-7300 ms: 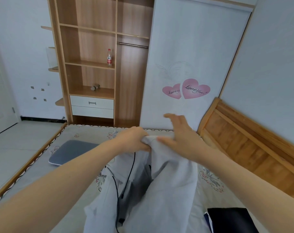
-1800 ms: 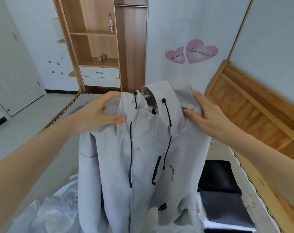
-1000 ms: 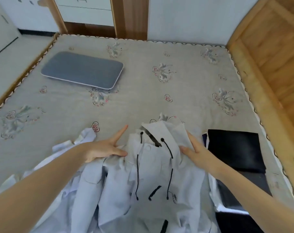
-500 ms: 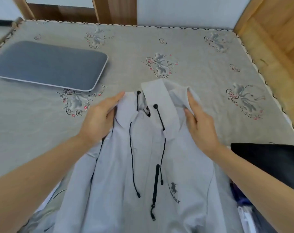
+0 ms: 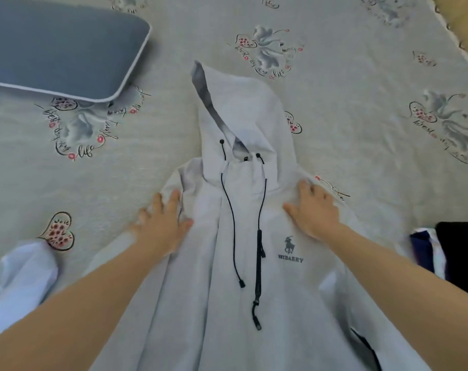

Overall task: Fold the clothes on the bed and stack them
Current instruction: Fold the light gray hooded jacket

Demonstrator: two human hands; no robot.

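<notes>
We count one pale grey hooded jacket spread front-up on the floral-printed grey bedsheet, with two black drawcords running from its hood. Two bare hands, one left hand and one right hand, lie on it. One blue-grey rectangular cushion, one dark folded stack and one loose white garment complete our tally.
</notes>
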